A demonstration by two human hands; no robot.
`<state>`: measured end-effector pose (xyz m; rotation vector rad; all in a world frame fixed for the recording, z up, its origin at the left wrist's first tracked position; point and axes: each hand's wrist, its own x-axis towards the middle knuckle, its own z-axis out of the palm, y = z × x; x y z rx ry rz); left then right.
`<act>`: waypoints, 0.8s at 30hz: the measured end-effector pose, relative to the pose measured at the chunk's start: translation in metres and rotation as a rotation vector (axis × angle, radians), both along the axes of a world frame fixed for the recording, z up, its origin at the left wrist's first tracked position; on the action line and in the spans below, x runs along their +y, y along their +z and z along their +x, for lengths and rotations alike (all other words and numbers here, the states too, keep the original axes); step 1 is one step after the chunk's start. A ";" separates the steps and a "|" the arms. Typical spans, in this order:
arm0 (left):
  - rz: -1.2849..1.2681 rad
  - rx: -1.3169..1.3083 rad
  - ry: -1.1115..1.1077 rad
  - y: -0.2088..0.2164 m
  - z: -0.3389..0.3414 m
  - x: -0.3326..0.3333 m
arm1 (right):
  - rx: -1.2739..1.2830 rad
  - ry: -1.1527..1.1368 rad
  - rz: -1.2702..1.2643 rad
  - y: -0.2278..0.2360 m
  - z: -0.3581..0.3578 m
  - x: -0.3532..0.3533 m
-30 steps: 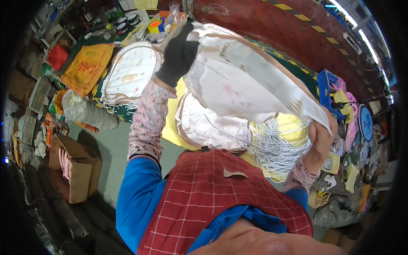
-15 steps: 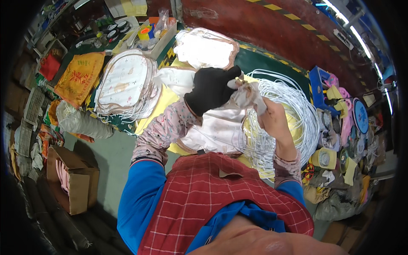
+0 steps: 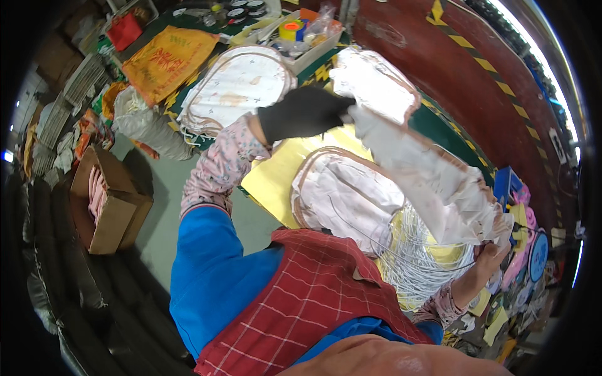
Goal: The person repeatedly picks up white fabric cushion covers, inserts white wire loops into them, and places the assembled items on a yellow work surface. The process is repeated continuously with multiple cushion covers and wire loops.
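Between my hands stretches a white fabric piece with brown edging point(image 3: 426, 169), slightly blurred by motion. My left hand point(image 3: 307, 114), in a black glove, is closed on its upper left end. My bare right hand point(image 3: 489, 263) grips the lower right end, at the right side of the table. Under the fabric lies a pile of white oval fabric pieces with brown edging point(image 3: 348, 191). A large coil of thin white cord point(image 3: 420, 269) is next to that pile, partly hidden by the held fabric. A single thin dark strand crosses from the pile toward the coil.
Stacks of similar white pieces sit at the back left point(image 3: 241, 81) and back middle point(image 3: 373, 81). Yellow sheeting point(image 3: 276, 175) covers part of the green table. Behind stands a bin of supplies point(image 3: 313, 53). A cardboard box point(image 3: 113, 200) is on the floor, left. A blue crate point(image 3: 503, 185) stands right.
My hands have moved apart, and the bunched fabric is now spread between them. My right hand went right and down. The view has swung, so the table appears turned.
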<state>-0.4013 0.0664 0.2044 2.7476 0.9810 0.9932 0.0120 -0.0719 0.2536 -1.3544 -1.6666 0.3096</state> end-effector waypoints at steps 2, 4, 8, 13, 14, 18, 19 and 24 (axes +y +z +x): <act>-0.175 0.126 -0.242 -0.021 0.007 -0.001 | -0.161 0.135 0.036 -0.002 -0.027 0.019; -0.166 0.051 -0.327 -0.028 0.016 -0.020 | -0.130 0.182 0.044 -0.017 -0.042 0.041; -0.361 -0.474 -0.105 -0.057 -0.021 -0.015 | 0.416 -0.134 -0.155 -0.034 -0.025 0.066; -0.370 -1.007 0.341 -0.077 -0.031 -0.011 | 0.857 0.027 -0.534 -0.171 -0.058 0.041; -0.236 -0.886 0.388 -0.088 -0.034 -0.010 | 1.053 0.032 -0.568 -0.167 -0.066 0.044; 0.031 -0.644 0.579 -0.100 -0.075 -0.026 | 0.668 0.228 -0.601 -0.177 -0.030 0.055; 0.061 -0.626 0.619 -0.098 -0.087 -0.028 | 0.563 0.171 -0.631 -0.185 -0.009 0.054; 0.189 -0.483 0.713 -0.062 -0.134 -0.012 | 0.638 -0.416 -0.444 -0.271 0.154 0.015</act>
